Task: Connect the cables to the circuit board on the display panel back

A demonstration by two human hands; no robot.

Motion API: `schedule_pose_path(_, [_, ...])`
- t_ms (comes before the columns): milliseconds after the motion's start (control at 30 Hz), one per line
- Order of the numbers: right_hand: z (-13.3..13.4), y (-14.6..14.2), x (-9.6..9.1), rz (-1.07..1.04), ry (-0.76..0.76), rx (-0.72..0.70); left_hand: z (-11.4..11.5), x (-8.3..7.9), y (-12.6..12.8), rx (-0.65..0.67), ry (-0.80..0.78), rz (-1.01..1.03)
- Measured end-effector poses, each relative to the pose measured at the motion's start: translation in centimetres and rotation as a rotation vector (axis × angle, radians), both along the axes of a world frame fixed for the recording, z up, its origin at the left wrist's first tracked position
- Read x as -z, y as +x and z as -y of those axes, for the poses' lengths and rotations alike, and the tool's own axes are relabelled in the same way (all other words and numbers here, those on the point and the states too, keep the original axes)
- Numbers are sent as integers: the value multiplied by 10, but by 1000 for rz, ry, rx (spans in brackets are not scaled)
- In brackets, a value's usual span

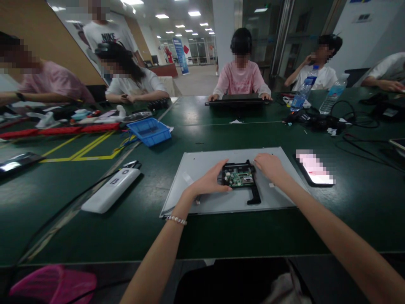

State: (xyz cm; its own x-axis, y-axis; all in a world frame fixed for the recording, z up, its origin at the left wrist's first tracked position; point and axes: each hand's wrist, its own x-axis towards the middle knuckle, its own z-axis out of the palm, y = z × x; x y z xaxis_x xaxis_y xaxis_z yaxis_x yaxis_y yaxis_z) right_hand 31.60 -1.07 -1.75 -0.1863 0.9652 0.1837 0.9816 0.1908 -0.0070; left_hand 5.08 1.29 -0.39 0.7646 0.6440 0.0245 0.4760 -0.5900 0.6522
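Observation:
A green circuit board sits in a black plastic frame, which lies on a flat grey metal panel. My left hand grips the frame's left side, with the thumb at the near edge and the fingers at the far edge. At the frame's far right corner, my right hand is closed with its fingers curled. Whatever is between those fingertips is hidden. The panel lies on the green table.
Left of the panel are a white power bank with a cable and a blue basket. A phone lies to the right. Bottles and cables stand farther back. A person opposite holds a dark panel; others sit around.

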Motion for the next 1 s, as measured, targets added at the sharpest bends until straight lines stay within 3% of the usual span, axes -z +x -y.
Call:
schedule_pose_path(233, [-5,-2,-8,-48,59,34,1,1,-1,-21,-7,0])
schedule_pose_path(433, [-19,-35,-15,-102,48,-161,-1,3,-1,2,13,30])
schedule_pose_path(633, [-31,-64,-14,-72,35,-254,-1,5,-1,18,38,59])
schedule_pose_path(1000, [-30,-61,-6,-236,-40,-297,-2,9,-2,-19,24,30])
